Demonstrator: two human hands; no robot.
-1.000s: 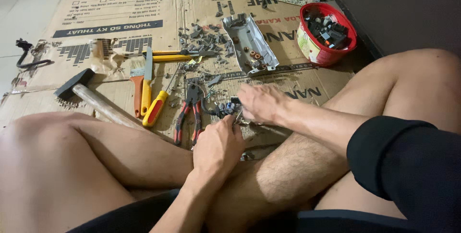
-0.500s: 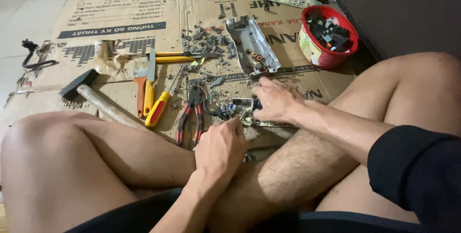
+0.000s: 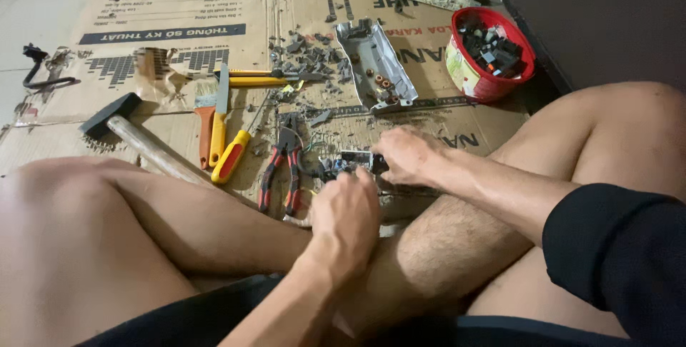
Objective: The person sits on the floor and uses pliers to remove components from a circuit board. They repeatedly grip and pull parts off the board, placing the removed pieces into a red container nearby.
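Observation:
I sit cross-legged on flattened cardboard [image 3: 164, 11]. My left hand [image 3: 346, 211] is curled into a fist low in the middle, gripping something I cannot make out. My right hand [image 3: 404, 154] reaches across from the right and closes on a small dark electrical part [image 3: 355, 160] that lies between both hands. Red-and-black pliers [image 3: 282, 165] lie just left of my hands.
A hammer [image 3: 132, 136], a brush [image 3: 205, 115], a scraper [image 3: 220, 115] and yellow-handled screwdrivers [image 3: 230, 155] lie to the left. A grey metal casing [image 3: 377, 67] and scattered grey fragments [image 3: 307, 50] sit ahead. A red bowl [image 3: 464, 68] of dark parts stands at the right.
My right hand has shifted slightly right and further over the small part. My left hand stays closed in the same place.

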